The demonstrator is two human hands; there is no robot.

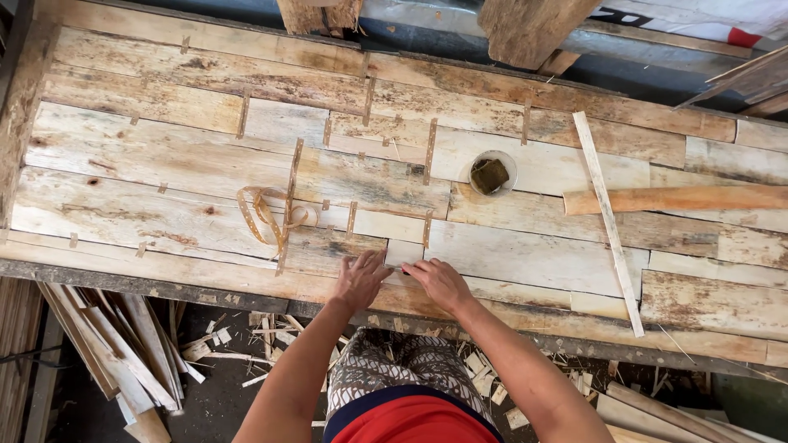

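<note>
A wide panel of pale, weathered wood pieces, joined by thin brown strips, lies in front of me. My left hand rests flat on it near the front edge, fingers spread. My right hand lies beside it, fingers pointing left, touching a small pale square piece set between two of the strips. Neither hand holds anything.
A curled brown strip lies left of my hands. A small round cup with a dark lump sits behind them. A thin pale slat crosses a wooden handle at right. Offcuts and slats litter the floor below.
</note>
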